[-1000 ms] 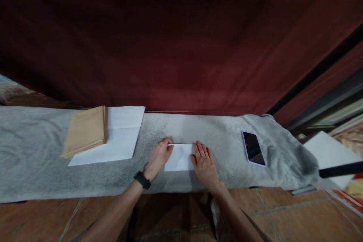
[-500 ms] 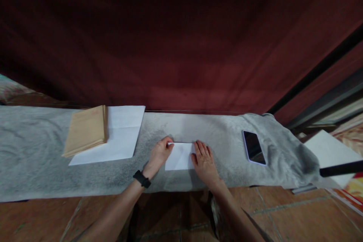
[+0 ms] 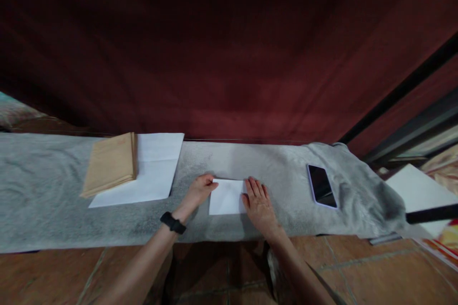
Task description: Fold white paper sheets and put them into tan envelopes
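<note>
A small white sheet of paper [image 3: 227, 198], seemingly folded, lies on the grey cloth [image 3: 286, 219] in front of me. My left hand [image 3: 200, 190], with a black watch on its wrist, pinches the paper's far left corner between thumb and fingers. Across the right edge of the paper lies my right hand [image 3: 259, 202], flat with its fingers stretched forward, pressing it against the cloth. To the left, a stack of brown paper envelopes [image 3: 110, 159] rests on a larger white sheet [image 3: 157, 167] with a crease across it.
A phone [image 3: 321, 186] with a light purple rim lies on the cloth to the right. Dark red fabric [image 3: 229, 81] hangs behind the cloth-covered surface. At the far right are a white board-like piece [image 3: 418, 188] and a black bar [image 3: 432, 213]. Tiled floor [image 3: 358, 257] shows below.
My left wrist and forearm have shifted slightly left and lower, while the fingers stay at the paper's far left corner. The right hand remains flat on the paper.
</note>
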The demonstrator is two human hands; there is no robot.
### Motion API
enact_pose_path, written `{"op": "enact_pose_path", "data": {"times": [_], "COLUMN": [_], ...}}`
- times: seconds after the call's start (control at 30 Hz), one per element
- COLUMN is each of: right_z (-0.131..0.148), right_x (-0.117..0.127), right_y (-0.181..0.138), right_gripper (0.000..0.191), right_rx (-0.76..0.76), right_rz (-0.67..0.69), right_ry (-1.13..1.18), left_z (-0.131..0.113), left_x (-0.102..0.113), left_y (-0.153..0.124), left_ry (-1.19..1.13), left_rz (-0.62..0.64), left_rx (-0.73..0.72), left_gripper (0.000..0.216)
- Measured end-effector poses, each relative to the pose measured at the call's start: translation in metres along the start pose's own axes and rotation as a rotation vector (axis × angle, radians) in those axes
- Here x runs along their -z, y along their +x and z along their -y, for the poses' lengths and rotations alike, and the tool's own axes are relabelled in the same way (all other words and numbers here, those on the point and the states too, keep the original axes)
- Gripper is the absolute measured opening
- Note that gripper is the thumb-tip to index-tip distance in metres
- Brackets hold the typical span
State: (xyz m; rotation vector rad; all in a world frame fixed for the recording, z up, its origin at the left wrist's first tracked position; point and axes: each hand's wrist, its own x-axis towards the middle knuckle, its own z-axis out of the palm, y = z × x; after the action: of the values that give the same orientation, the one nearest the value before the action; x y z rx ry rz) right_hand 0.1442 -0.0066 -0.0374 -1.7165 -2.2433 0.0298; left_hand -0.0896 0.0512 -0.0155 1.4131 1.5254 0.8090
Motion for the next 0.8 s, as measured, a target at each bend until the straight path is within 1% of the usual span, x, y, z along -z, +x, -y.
{"op": "enact_pose_path", "data": {"times": [0.1,0.17,0.23,0.3,0.37,0.43,0.5,0.57,0.6,0.67,0.8], "right_z": [-0.003,-0.006,-0.009,-0.013,-0.017,-0.021,-0.025,-0.028,-0.030,-0.031,-0.032], "right_x": [-0.004,-0.004,0.000,0.009,0.022,0.038,0.050,0.057,0.059,0.058,0.056], "right_y": [0.001,0.004,0.010,0.017,0.023,0.026,0.026,0.023,0.022,0.017,0.009], "right_gripper": [0.051,0.051,0.052,0.049,0.040,0.030,0.024,0.022,0.021,0.021,0.024], "right_rx": [0.011,-0.002,-0.049,-0.098,-0.101,-0.055,-0.013,0.024,0.046,0.098,0.225], "right_rz": [-0.051,-0.091,-0.127,-0.168,-0.218,-0.275,-0.352,-0.411,-0.418,-0.386,-0.241], "right_ry": [0.062,0.144,0.262,0.398,0.518,0.597,0.624,0.604,0.581,0.515,0.391], "left_z": [-0.005,-0.012,-0.021,-0.030,-0.041,-0.051,-0.060,-0.064,-0.064,-0.058,-0.035], "left_x": [0.000,0.001,0.003,0.008,0.014,0.022,0.031,0.038,0.040,0.045,0.050], "left_y": [-0.004,-0.007,-0.011,-0.014,-0.019,-0.023,-0.028,-0.031,-0.032,-0.032,-0.028], "left_ry": [-0.062,-0.103,-0.136,-0.165,-0.184,-0.160,-0.108,-0.069,-0.057,-0.024,0.114], "left_rz": [0.016,0.030,0.040,0.025,-0.016,-0.053,-0.073,-0.062,-0.043,0.024,0.187], "left_rx": [-0.018,-0.029,-0.040,-0.077,-0.147,-0.243,-0.343,-0.433,-0.464,-0.496,-0.492], "left_gripper": [0.025,0.026,0.026,0.025,0.024,0.024,0.023,0.021,0.020,0.018,0.011]}}
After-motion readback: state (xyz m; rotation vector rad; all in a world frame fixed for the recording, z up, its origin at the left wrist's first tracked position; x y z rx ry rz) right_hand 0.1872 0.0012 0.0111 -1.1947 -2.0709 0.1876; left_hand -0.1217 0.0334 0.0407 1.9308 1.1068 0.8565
